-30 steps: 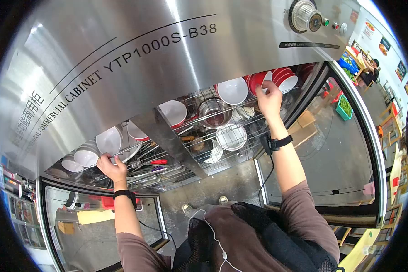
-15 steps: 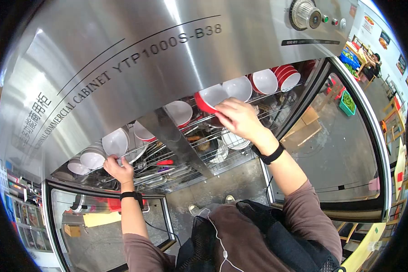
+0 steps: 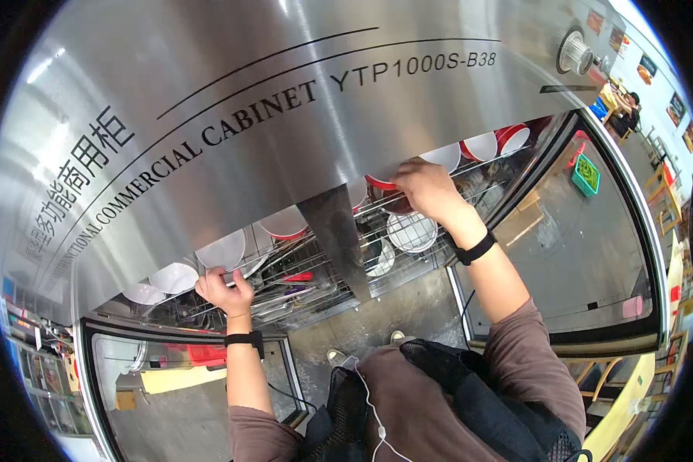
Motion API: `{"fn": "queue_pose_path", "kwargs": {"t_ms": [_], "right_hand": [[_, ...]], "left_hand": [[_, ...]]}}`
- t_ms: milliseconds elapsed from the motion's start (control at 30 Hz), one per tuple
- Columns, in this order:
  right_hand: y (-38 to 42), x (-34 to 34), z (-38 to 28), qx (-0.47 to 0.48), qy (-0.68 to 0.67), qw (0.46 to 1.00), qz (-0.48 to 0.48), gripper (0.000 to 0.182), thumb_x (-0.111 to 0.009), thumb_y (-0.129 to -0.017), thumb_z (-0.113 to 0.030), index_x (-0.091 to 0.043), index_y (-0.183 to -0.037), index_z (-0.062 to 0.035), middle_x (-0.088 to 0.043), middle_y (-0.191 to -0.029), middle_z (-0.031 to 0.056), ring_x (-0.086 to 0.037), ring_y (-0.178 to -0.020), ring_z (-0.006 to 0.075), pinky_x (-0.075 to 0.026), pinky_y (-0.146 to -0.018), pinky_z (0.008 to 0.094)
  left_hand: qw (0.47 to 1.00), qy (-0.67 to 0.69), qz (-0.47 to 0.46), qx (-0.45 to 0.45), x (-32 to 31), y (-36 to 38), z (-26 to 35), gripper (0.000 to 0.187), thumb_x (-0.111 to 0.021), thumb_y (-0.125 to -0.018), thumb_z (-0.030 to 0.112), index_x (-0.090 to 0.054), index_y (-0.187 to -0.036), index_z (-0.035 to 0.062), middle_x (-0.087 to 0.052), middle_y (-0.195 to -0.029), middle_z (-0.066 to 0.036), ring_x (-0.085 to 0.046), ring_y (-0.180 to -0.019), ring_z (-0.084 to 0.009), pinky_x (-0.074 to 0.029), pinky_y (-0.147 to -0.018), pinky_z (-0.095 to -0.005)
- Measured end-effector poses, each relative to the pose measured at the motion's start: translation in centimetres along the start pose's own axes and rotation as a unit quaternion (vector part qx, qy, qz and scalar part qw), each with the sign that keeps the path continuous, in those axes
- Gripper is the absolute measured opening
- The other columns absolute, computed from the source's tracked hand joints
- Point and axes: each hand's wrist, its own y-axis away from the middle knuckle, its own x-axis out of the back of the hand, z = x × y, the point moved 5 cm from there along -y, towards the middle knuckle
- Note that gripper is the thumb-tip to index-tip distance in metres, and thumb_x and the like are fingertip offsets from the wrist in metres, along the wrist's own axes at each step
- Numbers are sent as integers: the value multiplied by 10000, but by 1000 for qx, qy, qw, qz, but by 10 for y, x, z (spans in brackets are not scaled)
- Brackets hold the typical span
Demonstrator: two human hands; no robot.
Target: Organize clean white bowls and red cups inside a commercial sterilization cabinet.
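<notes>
My right hand is closed on the rim of a red-and-white bowl at the upper wire shelf of a steel cabinet; the cabinet front hides most of that bowl. My left hand has its fingers curled over the front edge of the same shelf, just below a white bowl. More bowls lie tilted in a row along the shelf, among them a red-rimmed one left of the dark centre post and a red one at the far right.
Both glass doors stand open, the left door and the right door. White plates and a red-handled utensil lie on the lower level. A green basket is behind the right door. A person sits far off at the upper right.
The view has shifted, so the cabinet lettering sits further right. My right hand has moved the red bowl back and up, further behind the cabinet front. My left hand remains at the shelf edge.
</notes>
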Motion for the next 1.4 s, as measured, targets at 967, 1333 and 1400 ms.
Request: {"fn": "queue_pose_path", "kwargs": {"t_ms": [967,1333,1400], "right_hand": [[135,35,260,-443,-270,736,435,287,-737,-937,-221,-755,-1004,58,-784,-890,136,-712,-838,179,-535,-812,342],[117,67,161,-243,-408,785,398,162,-674,-1031,-111,-707,-1143,1,-732,-973,21,-631,-823,69,-490,-730,245],[106,66,125,-249,-340,862,282,130,-706,-993,-104,-722,-1083,-11,-691,-892,35,-611,-768,80,-483,-671,275]], "left_hand": [[998,-39,-43,31,-1,2,5,365,-651,-948,379,-566,-935,24,-536,-858,-137,-507,-862,-360,-377,-848,-472],[997,-48,-40,35,-1,3,2,250,-701,-823,222,-585,-945,37,-534,-843,-135,-501,-835,-356,-378,-806,-472],[998,-49,-32,30,0,2,5,243,-702,-817,212,-585,-942,40,-528,-840,-137,-497,-828,-357,-374,-794,-472]]}}
